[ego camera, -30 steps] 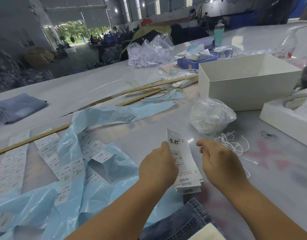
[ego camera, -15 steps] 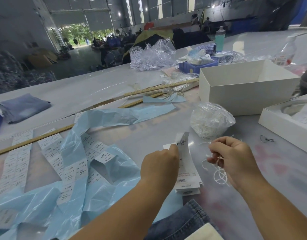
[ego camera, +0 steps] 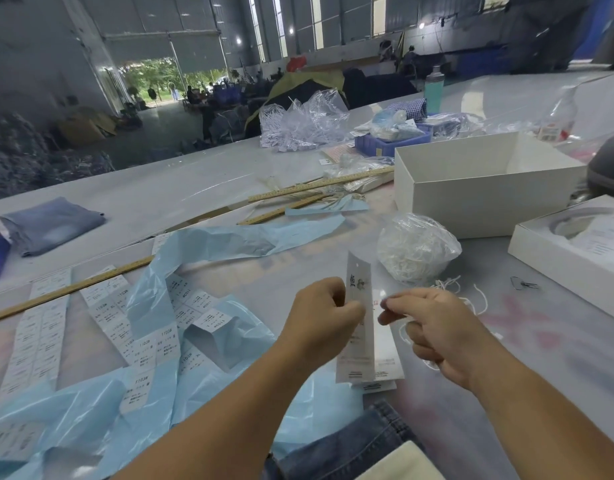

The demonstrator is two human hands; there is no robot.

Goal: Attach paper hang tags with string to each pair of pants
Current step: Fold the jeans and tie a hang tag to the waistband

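My left hand [ego camera: 321,315] pinches a long white paper hang tag [ego camera: 357,327] and holds it upright above the table. Its punched hole shows near the top. My right hand [ego camera: 440,332] is just right of the tag and pinches a thin white string [ego camera: 404,336] between thumb and forefinger, with a loop hanging below the hand. More tags [ego camera: 385,362] lie stacked on the table under the raised one. Dark denim pants [ego camera: 347,445] lie at the bottom edge, between my forearms. A clear bag of white strings [ego camera: 416,252] sits beyond my right hand, with loose strings [ego camera: 472,297] beside it.
Light blue plastic sheeting [ego camera: 208,244] and rows of white size stickers [ego camera: 39,327] cover the table's left. Wooden rulers [ego camera: 319,185] lie across the middle. An open white box [ego camera: 482,183] and a second box [ego camera: 572,251] stand at right. Folded jeans [ego camera: 51,223] lie far left.
My left hand has lifted the tag upright off the stack. My right hand picked a string from the loose pile and brought it in close to the tag.
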